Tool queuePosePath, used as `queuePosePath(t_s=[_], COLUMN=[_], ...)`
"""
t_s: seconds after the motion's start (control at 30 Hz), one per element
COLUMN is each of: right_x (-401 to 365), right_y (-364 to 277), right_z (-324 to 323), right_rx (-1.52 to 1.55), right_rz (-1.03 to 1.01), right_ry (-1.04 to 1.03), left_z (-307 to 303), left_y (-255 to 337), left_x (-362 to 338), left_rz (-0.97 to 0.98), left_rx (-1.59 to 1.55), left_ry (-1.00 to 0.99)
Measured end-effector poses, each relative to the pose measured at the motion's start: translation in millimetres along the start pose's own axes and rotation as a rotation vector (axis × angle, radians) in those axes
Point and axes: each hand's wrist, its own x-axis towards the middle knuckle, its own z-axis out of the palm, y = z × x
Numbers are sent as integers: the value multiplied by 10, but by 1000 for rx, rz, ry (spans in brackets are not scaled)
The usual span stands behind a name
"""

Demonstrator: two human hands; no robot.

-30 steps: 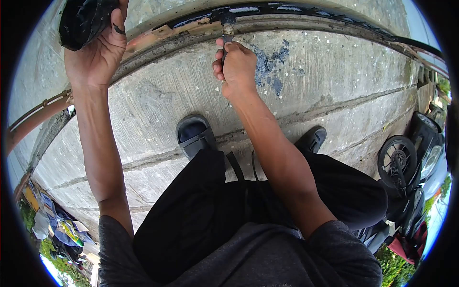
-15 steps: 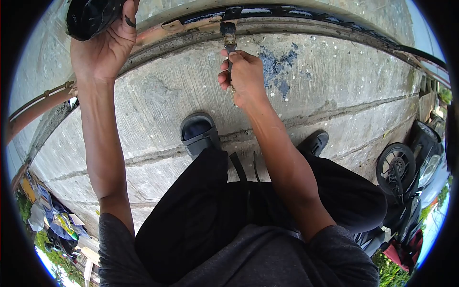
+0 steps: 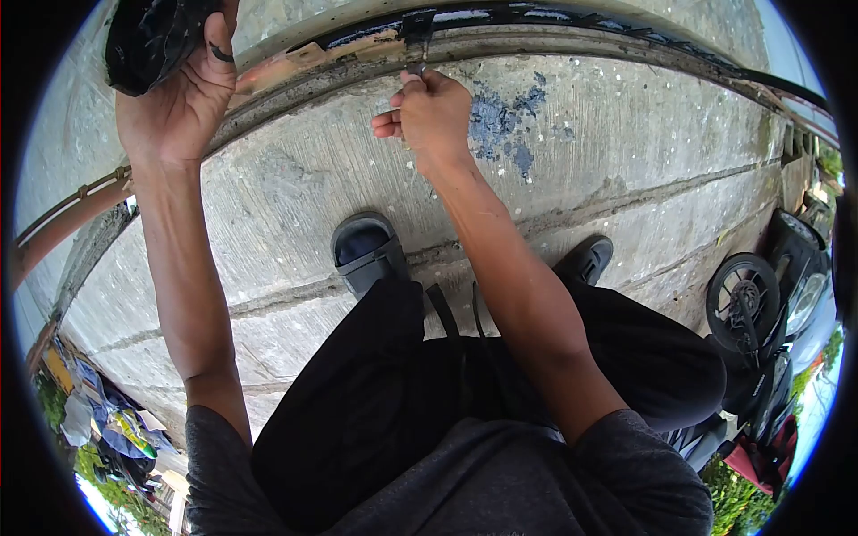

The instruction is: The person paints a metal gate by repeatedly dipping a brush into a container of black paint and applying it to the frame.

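At the upper left, my left hand is wrapped round a black paint container, tilted with its dark inside showing. A dark smear marks my thumb. My right hand grips a paintbrush near the top middle, its dark bristles against a long rail. To the right of the brush the rail is coated in glossy black; to the left much of it is bare, brownish and pinkish. Most of the brush handle is hidden by my fingers.
Dark blue-grey paint stains mark the concrete floor beside my right hand. My sandalled feet stand below. A parked motorcycle is at the right, and a pile of cloth and bags lies at the lower left.
My right hand and the brush have moved slightly left and up along the rail. My left hand with the container has shifted a little to the left in view.
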Motion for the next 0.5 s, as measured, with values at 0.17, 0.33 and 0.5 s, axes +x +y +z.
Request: queuePosePath(t_s=[0.17, 0.33, 0.5], right_x=[-234, -102, -154], right_y=[10, -68, 137], right_z=[77, 10, -86], right_rx=[-62, -128, -406], right_rz=[-11, -55, -252], right_ry=[-56, 10, -30], left_z=[-46, 10, 29], left_y=[39, 3, -58], left_x=[-12, -15, 35], left_rz=[0, 2, 25], left_rx=[-36, -15, -60], left_ry=[9, 26, 6])
